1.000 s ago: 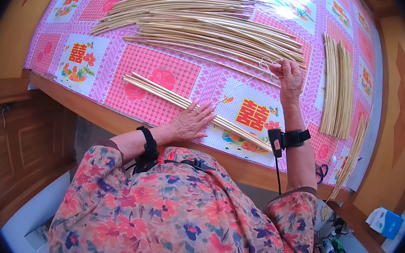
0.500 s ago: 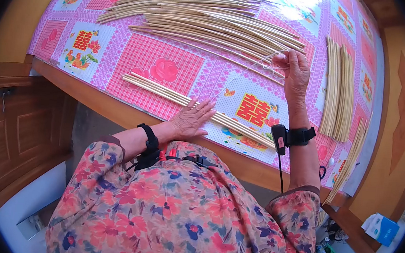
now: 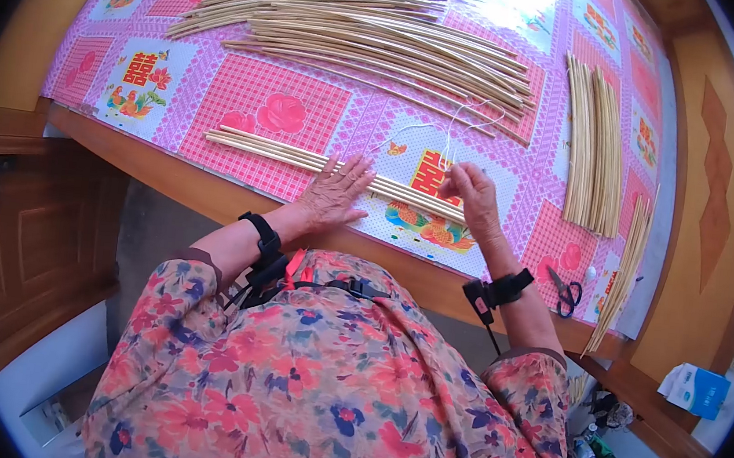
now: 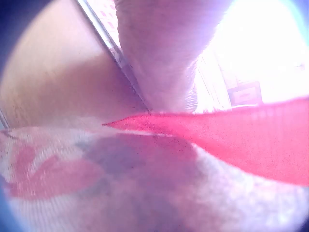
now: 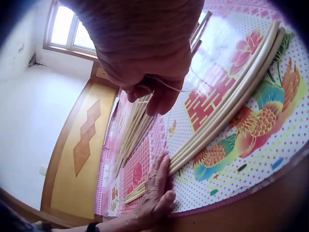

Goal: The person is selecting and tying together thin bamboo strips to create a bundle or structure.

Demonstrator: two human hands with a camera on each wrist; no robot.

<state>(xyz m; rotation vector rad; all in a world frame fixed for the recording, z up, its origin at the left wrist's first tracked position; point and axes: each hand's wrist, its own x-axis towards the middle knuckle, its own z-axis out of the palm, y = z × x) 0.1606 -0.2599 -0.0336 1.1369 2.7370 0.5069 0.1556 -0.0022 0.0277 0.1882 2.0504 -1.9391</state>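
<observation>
Several thin pale sticks [image 3: 256, 146] lie side by side along the front of the table. My left hand [image 3: 335, 192] rests flat across their middle, fingers spread and straight. With curled fingers, my right hand [image 3: 473, 199] pinches a thin white string [image 3: 448, 140] just above the sticks' right part. The string loops loosely over the cloth behind that hand and runs leftward. From the right wrist, the string [image 5: 169, 86] shows between thumb and fingers, over the sticks [image 5: 227, 107]. The left wrist view holds mostly a blurred hand [image 4: 164, 43] and a red strip [image 4: 241, 135].
A big spread of long sticks [image 3: 384, 50] covers the back of the patterned tablecloth [image 3: 159, 90]. More sticks [image 3: 594, 149] lie in a bundle at right, with a thinner bunch [image 3: 623, 271] by the right edge. Black-handled scissors [image 3: 565, 297] lie near the front right.
My right hand has come down and toward me, from near the back sticks to the front ones, drawing the string along. The left hand stays on the sticks.
</observation>
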